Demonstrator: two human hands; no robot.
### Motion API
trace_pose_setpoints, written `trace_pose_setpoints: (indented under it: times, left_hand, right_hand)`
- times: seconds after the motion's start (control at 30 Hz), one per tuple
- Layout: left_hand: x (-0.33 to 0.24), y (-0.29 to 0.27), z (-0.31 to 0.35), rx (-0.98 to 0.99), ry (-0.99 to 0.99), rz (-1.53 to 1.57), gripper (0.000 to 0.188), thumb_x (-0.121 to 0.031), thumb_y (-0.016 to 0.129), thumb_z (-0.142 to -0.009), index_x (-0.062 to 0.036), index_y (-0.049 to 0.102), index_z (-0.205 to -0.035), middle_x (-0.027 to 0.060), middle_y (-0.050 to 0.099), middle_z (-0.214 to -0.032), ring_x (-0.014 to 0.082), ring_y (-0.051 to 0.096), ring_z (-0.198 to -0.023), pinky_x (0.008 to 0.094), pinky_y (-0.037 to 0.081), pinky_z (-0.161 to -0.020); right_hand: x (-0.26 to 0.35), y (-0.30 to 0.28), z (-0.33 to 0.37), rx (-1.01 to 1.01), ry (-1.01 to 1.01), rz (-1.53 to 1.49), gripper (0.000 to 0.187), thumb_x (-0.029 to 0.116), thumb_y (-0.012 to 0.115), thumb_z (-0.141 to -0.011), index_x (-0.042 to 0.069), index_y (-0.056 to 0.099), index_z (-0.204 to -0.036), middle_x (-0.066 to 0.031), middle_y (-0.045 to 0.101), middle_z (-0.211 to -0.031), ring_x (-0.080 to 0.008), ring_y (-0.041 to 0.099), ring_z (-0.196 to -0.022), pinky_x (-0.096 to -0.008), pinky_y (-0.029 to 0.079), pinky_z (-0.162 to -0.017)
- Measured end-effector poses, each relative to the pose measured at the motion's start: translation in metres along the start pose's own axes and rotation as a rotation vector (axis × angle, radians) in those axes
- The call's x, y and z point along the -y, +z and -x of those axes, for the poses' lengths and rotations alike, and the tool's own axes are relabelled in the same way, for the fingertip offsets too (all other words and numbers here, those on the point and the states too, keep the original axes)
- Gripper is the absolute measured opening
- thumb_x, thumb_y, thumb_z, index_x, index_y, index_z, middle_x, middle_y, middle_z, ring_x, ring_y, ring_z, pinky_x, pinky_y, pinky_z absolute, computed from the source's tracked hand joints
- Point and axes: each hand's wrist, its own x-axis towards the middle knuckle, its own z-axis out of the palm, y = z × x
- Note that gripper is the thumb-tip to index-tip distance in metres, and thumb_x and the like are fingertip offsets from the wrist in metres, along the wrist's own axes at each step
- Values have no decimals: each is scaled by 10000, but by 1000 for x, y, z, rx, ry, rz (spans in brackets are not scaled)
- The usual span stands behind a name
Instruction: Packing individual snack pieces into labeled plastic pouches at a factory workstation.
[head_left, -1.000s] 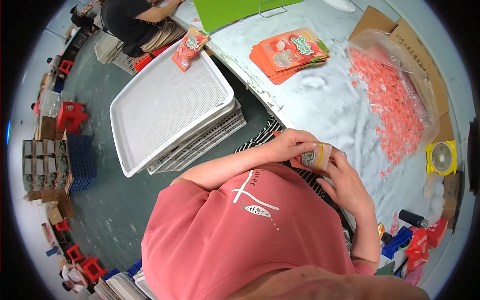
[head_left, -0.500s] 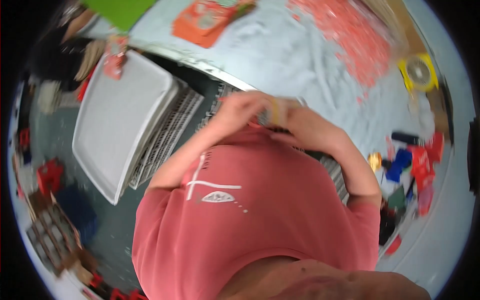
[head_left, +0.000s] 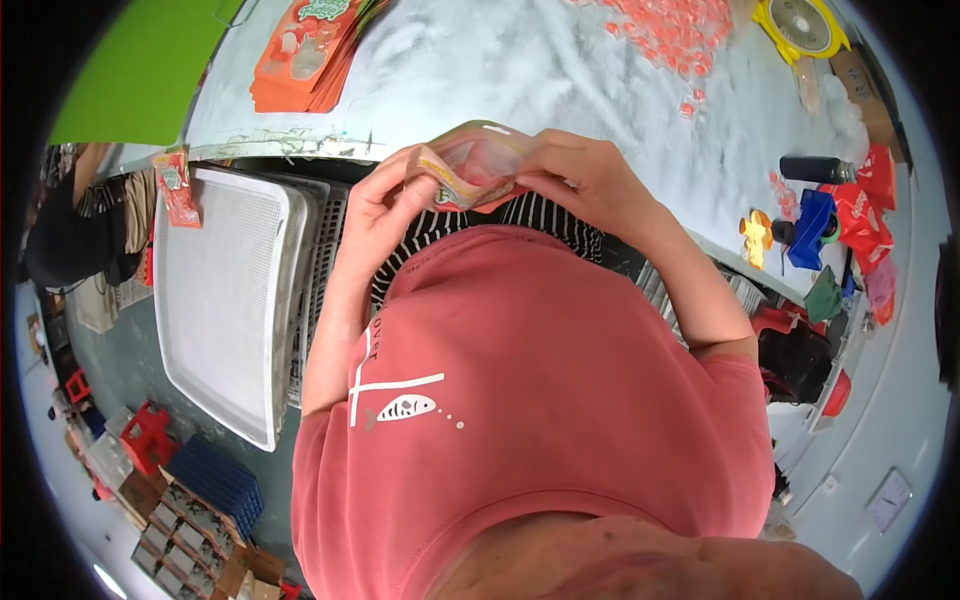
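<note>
An orange-red pouch with a clear inside [head_left: 478,168] is spread wide at its mouth between my two hands, just in front of my shirt. My left hand [head_left: 392,205] pinches its left edge, thumb toward me. On the other side, the fingers of my right hand [head_left: 580,180] grip the right edge. Reddish pieces seem to show through inside, though I cannot make them out clearly. Beyond, on the pale-blue covered table [head_left: 480,70], lies a fanned stack of flat orange pouches [head_left: 305,65]. Small wrapped red candies [head_left: 670,40] are heaped at the far right.
To my left stands a stack of white trays [head_left: 225,300], with a filled pouch [head_left: 177,190] on the top one. A green board [head_left: 130,75] covers the far left. Rightward are a yellow fan [head_left: 800,25], a black bottle [head_left: 817,169] and red bags [head_left: 865,225]. Another person sits at left.
The view has turned and sharpened. My hands, close together and blurred before, are now farther apart, with the pouch's mouth spread between them.
</note>
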Motion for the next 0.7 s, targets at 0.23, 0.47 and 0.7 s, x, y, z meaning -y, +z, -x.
trace_pose_setpoints:
  times: [0.23,0.47,0.7]
  left_hand:
    - [-4,6,-7,-73,-215,39,181,-107,703,-907,19,707,-1037,42,686,-819,60,581,-587,181,466,-499]
    - [-10,20,-16,-151,-177,-8,145,-92,694,-912,10,712,-1013,10,661,-741,34,547,-577,188,434,-465]
    - [-6,27,-19,-3,-85,-113,90,-35,692,-896,8,717,-970,3,681,-820,20,564,-667,180,442,-537]
  right_hand:
    - [9,0,-6,2,145,-156,375,59,631,-902,131,615,-1270,-75,688,-937,-209,657,-774,-303,524,-704]
    - [-18,-8,-14,98,155,-206,228,135,706,-862,38,677,-1067,-89,696,-818,-189,662,-719,-275,521,-689]
    - [-14,9,-29,93,46,-56,192,186,706,-855,8,644,-819,-78,593,-655,-167,577,-593,-305,444,-558]
